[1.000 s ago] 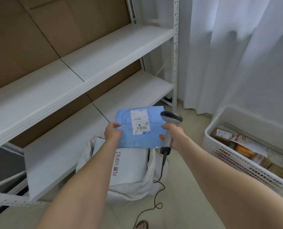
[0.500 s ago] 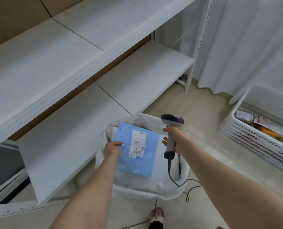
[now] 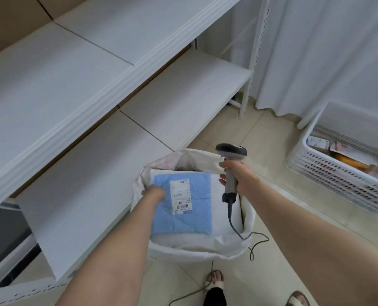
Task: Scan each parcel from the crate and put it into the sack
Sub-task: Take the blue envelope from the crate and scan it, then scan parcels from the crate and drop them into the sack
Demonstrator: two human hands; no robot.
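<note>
Head camera looks down on a white sack (image 3: 196, 247) standing open on the tiled floor just in front of a low white shelf (image 3: 99, 173). A blue parcel (image 3: 200, 188) lies flat inside the sack's mouth on top of white packages, its white shipping label (image 3: 181, 196) facing up. The left hand (image 3: 156, 193) reaches into the sack, fingers curled over the parcel's left edge and gripping it. The right hand (image 3: 242, 178) hangs above the sack's right rim, wrapped firmly round the handle of a grey barcode scanner (image 3: 230, 168), whose head points left over the sack. The scanner's cable (image 3: 250, 244) trails over the rim to the floor. Well off to the right, near a white curtain (image 3: 327, 51), sits a white slatted crate (image 3: 329, 175) with more parcels in it.
</note>
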